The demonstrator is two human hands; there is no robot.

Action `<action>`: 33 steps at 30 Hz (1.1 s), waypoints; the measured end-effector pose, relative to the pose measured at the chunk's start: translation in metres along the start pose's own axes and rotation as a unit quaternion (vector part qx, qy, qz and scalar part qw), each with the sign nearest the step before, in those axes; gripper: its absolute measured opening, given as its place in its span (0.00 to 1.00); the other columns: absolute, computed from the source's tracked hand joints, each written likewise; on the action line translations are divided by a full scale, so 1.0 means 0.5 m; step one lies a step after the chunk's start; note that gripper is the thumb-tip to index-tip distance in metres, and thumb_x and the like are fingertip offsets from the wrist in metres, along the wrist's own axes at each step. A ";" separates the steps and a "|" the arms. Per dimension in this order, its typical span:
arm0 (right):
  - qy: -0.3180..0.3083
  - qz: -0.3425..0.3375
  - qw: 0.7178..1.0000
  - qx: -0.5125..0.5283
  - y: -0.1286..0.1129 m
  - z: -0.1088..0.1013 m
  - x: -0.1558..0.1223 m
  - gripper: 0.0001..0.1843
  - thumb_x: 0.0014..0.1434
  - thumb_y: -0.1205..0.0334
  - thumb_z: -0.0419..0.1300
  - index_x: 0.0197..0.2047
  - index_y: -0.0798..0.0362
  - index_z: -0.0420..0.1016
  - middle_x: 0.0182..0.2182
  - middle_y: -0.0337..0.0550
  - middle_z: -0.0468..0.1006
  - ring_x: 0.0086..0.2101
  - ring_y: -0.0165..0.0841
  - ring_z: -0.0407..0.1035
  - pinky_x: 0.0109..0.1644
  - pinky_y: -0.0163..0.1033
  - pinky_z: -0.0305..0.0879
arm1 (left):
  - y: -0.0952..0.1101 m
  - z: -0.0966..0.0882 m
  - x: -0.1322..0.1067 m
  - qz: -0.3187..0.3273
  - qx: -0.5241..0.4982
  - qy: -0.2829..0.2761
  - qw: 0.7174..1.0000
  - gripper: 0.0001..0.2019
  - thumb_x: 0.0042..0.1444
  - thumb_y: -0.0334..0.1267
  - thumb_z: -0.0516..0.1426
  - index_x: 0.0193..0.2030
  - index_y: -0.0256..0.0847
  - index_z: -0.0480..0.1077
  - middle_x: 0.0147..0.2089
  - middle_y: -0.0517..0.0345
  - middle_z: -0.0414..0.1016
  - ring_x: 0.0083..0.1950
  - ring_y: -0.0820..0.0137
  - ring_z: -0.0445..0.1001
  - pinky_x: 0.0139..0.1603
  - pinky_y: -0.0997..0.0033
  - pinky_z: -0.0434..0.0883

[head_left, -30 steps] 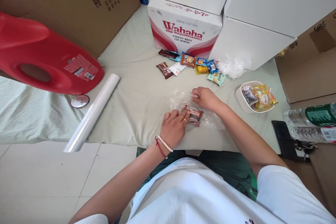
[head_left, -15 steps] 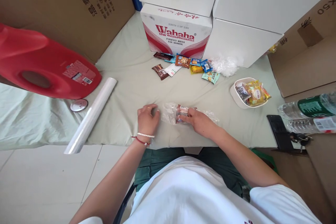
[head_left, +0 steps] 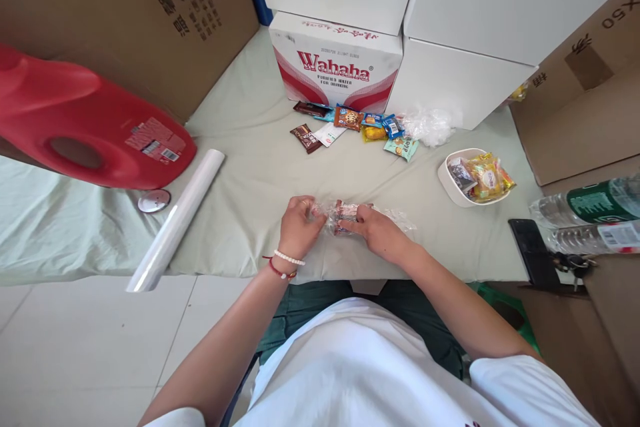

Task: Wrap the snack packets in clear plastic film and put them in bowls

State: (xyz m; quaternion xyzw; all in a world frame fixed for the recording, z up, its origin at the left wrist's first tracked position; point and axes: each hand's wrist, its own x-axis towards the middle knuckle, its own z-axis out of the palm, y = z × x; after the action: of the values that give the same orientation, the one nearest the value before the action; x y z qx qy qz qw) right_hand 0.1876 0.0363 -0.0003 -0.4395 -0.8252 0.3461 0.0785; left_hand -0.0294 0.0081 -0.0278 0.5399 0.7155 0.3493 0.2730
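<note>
Both hands are working at the near edge of the cloth-covered table [head_left: 250, 180], close in front of the person's body. The left hand [head_left: 299, 227], with a white beaded bracelet [head_left: 289, 257] and a red cord bracelet [head_left: 281, 272] circling its wrist, is pinching the left end of some clear plastic film [head_left: 397, 219] between thumb and fingers. Over on the other side, the right hand [head_left: 383, 233] is reaching across the film, its fingers pressing on the brown snack packet [head_left: 350, 211]; whether they are gripping it or merely holding it down, I cannot tell. That packet is lying between the two hands, with film spreading out to either side.

Farther back, a row of small wrapped snacks [head_left: 349, 117] is lying before the Wahaha water carton [head_left: 335, 67], with crumpled clear plastic [head_left: 430, 128] sitting at its right end. Off to the right, a white tub [head_left: 451, 188] is holding more packets [head_left: 485, 177], and a black phone [head_left: 533, 250] is lying near a bunch of keys [head_left: 573, 263]. Across on the left, a roll of plastic wrap [head_left: 176, 220] is resting aslant, its lower end jutting past the table edge, and a big red jug [head_left: 107, 127] is lying behind it.
</note>
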 end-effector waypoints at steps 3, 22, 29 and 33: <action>-0.018 0.010 0.999 0.025 -0.005 0.002 0.003 0.15 0.74 0.53 0.55 0.52 0.50 0.79 0.40 0.43 0.76 0.39 0.35 0.69 0.44 0.37 0.64 | 0.033 0.007 -0.022 -0.005 -0.096 -0.005 0.995 0.09 0.53 0.39 0.59 0.28 0.45 0.61 0.38 0.56 0.80 0.42 0.65 0.79 0.46 0.63 0.76; 0.243 0.133 0.960 -0.034 0.167 -0.025 -0.165 0.20 0.72 0.54 0.51 0.56 0.50 0.80 0.50 0.55 0.80 0.51 0.47 0.72 0.58 0.57 0.70 | 0.017 0.110 -0.112 0.312 0.239 -0.082 0.916 0.29 0.69 0.31 0.48 0.76 0.46 0.60 0.77 0.48 0.61 0.77 0.59 0.63 0.76 0.42 0.50; 0.250 0.164 0.951 -0.083 0.141 -0.017 -0.057 0.17 0.63 0.50 0.64 0.50 0.51 0.79 0.58 0.59 0.74 0.59 0.53 0.62 0.62 0.60 0.63 | 0.022 0.113 -0.109 0.311 0.238 -0.080 0.917 0.30 0.68 0.31 0.49 0.76 0.46 0.60 0.76 0.46 0.63 0.76 0.57 0.64 0.76 0.41 0.53; 0.232 0.110 0.966 0.017 0.070 -0.028 -0.015 0.08 0.68 0.57 0.57 0.43 0.49 0.77 0.42 0.47 0.77 0.41 0.39 0.71 0.50 0.45 0.68 | 0.022 0.112 -0.112 0.311 0.241 -0.080 0.916 0.28 0.68 0.30 0.48 0.75 0.45 0.63 0.76 0.47 0.63 0.76 0.59 0.64 0.77 0.41 0.51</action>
State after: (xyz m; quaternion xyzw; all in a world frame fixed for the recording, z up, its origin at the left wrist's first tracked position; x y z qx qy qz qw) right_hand 0.2215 0.0505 -0.0111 -0.5941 -0.7253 0.2551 0.2365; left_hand 0.0350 -0.0326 -0.0522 0.8110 0.5494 0.1892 0.0686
